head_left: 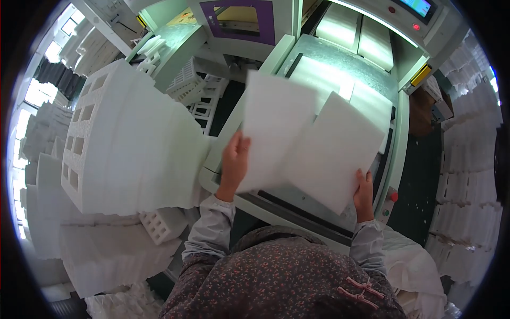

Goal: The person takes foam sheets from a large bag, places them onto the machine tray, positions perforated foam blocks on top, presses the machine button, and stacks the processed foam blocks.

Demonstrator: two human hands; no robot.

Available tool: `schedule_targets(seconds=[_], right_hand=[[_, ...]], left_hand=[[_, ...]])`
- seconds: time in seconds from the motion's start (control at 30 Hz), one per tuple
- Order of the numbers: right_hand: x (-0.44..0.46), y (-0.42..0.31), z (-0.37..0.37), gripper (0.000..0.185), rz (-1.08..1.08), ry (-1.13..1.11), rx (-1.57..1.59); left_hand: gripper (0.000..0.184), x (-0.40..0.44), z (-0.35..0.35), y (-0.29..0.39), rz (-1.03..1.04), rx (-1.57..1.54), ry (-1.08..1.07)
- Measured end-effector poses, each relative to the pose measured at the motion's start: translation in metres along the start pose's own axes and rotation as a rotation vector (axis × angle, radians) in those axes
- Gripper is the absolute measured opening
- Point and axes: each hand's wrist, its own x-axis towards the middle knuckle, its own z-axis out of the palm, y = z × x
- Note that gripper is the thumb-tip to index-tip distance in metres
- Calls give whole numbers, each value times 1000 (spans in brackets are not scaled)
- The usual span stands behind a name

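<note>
My left hand (234, 160) grips the left edge of a white foam sheet (275, 122), which looks slightly blurred. A second white foam sheet (338, 146) is held at its lower right edge by my right hand (364, 190), thumb on top. The two sheets overlap in the middle, tilted at different angles above the machine bed (304, 198). Behind them, more white sheets (372, 106) lie flat on the bed under bright light. The fingers beneath both sheets are hidden.
A tall stack of foam blocks with square openings (133, 143) stands at my left. Cut foam frames (204, 101) lie beyond it. Farther back on the bed are more sheets (340, 25). A red button (393, 196) sits on the right rail, and foam stacks (467, 175) line the far right.
</note>
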Motion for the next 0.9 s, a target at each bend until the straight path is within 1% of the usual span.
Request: schedule_targets(seconds=[0.03, 0.1, 0.13, 0.2, 0.27, 0.37, 0.43, 0.47, 0.6, 0.63, 0.77, 0.8, 0.83, 0.87, 0.9], right_hand=[[4, 12, -8, 34, 12, 29, -60], [13, 38, -19, 36, 30, 84, -184], [17, 56, -17, 37, 33, 92, -204], [21, 85, -3, 38, 40, 97, -228], [25, 103, 21, 39, 55, 50, -194], [36, 126, 44, 42, 63, 8, -194], [42, 139, 56, 41, 20, 24, -319], [44, 144, 61, 41, 20, 25, -318], [49, 157, 74, 38, -131, 44, -591], [49, 153, 76, 38, -134, 45, -590], [48, 135, 81, 35, -131, -62, -998], [55, 132, 72, 35, -144, -132, -1112], [61, 128, 63, 35, -165, -203, -1222], [63, 113, 59, 35, -172, -227, -1294], [66, 97, 54, 35, -174, -234, -1295]], left_hand=[[32, 2, -5, 3, 141, 78, 212], [32, 0, -21, 32, 251, 206, 426], [32, -1, -25, 39, 244, 209, 427], [31, -2, -31, 50, 274, 119, 479], [31, -1, -35, 55, 313, 28, 532], [32, -3, -36, 55, 304, 0, 538], [33, -6, -36, 55, 294, -32, 543], [33, -7, -36, 55, 295, -32, 542], [33, -10, -41, 50, 212, -79, 517], [33, -10, -41, 48, 215, -81, 516], [33, -8, -39, 37, 105, -400, 398], [33, -8, -38, 35, 112, -404, 394], [33, -10, -37, 34, 56, -478, 353], [33, -12, -35, 32, -1, -550, 308], [33, -14, -33, 30, -60, -620, 262]])
